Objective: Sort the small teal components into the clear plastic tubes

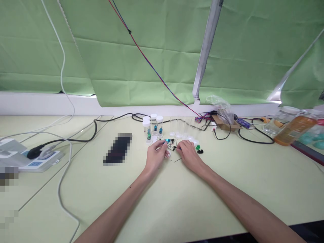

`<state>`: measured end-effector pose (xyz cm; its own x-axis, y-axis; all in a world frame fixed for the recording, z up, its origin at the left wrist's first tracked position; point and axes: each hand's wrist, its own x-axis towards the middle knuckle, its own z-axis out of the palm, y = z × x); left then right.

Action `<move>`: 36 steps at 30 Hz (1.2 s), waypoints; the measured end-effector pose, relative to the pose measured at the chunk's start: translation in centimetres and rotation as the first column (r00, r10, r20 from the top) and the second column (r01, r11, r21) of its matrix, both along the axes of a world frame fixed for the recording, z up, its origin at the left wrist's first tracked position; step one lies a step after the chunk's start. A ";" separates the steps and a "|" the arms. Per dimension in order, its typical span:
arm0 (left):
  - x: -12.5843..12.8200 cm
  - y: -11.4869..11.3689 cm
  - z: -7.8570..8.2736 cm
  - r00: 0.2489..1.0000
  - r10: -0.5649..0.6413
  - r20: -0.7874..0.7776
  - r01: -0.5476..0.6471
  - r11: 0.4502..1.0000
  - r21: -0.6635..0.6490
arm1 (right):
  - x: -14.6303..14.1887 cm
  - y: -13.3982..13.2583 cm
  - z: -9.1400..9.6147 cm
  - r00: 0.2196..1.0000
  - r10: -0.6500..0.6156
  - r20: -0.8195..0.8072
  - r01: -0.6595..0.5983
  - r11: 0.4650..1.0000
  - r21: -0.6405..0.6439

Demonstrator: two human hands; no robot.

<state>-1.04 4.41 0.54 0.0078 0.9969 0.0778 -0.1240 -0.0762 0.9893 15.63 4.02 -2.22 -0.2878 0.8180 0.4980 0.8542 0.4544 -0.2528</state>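
Observation:
My left hand (156,154) is at the middle of the table, its thumb and forefinger closed together beside a small teal-blue part (167,140). A white ring-like piece (168,154) shows at its curled lower fingers. Facing it, my right hand (188,153) has bent fingers pressed together at the tabletop, with a small black piece (174,147) by their tips. What either hand pinches is too small and covered to make out. A thin metal rod (177,160) lies below the right fingers. Green (197,147) and black (200,152) small parts lie right of that hand.
Several white-capped clear tubes (159,125) with blue or green parts inside stand behind my hands. White caps (191,139) and clear tubes (179,125) are beside them. A dark pixelated slab (118,148), power strip (42,162), cardboard box (226,125) and orange bottle (293,130) lie around.

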 end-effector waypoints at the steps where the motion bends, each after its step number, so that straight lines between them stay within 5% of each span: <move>1: 0.0 0.0 -0.1 1.000 -0.018 0.001 0.018 1.000 0.012 | 0.0 -0.1 0.1 1.000 0.006 0.000 -0.006 1.000 0.005; 12: 0.3 0.3 -1.4 0.978 -0.187 -0.093 0.193 0.979 0.062 | -0.2 -0.4 0.5 0.994 0.087 -0.065 -0.087 0.996 0.010; 36: 0.0 0.5 -0.8 0.997 -0.064 -0.035 0.064 0.998 0.019 | 0.4 0.0 0.3 0.976 0.109 -0.187 -0.097 0.993 0.068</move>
<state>-1.04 4.91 -0.28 0.0746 0.9925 0.0965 -0.0954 -0.0893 0.9914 16.04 3.97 -1.88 -0.2644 0.7568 0.5978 0.7408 0.5562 -0.3765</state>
